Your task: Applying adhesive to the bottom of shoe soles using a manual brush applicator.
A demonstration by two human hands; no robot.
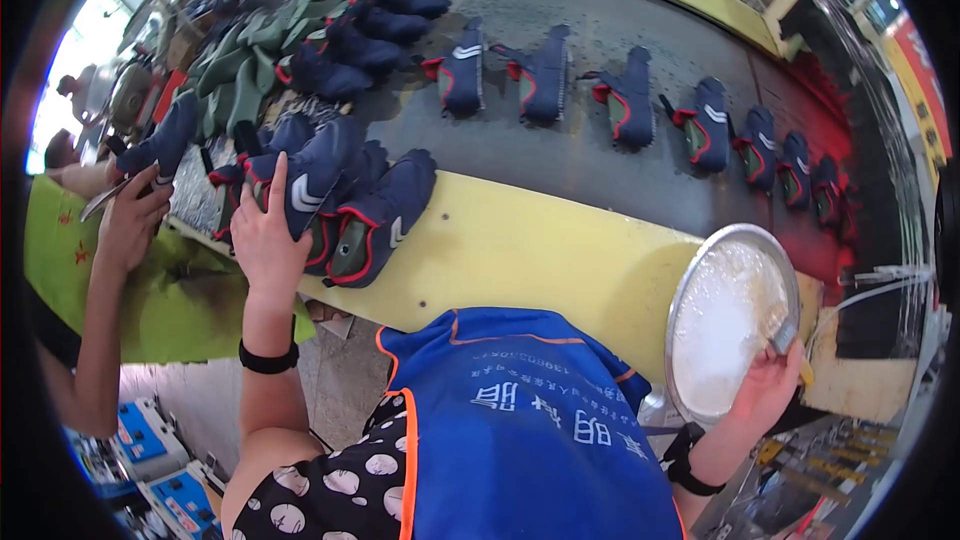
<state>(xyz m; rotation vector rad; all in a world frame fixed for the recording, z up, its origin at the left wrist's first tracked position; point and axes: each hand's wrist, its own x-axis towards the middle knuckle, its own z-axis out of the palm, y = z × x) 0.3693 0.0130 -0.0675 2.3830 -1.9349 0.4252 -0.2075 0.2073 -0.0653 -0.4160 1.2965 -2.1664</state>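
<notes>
My left hand (270, 245) is on a navy shoe upper (325, 155) with a white chevron and red edging, its index finger stretched along the side and its other fingers partly hidden. Beside it a second navy upper (375, 225) lies with its green-lined opening toward me. My right hand (768, 385) grips a flat brush (783, 337) over a round metal basin (674, 340) of white, paste-like stuff. The bristles are at the basin's right side, hard to make out.
A dark conveyor belt (390, 125) carries a row of navy uppers (545, 75) beyond the yellow ledge (500, 240). Green shoe lasts (245, 85) are heaped at the far left. At my left, a co-worker's hand (135, 220) holds another navy upper (170, 140).
</notes>
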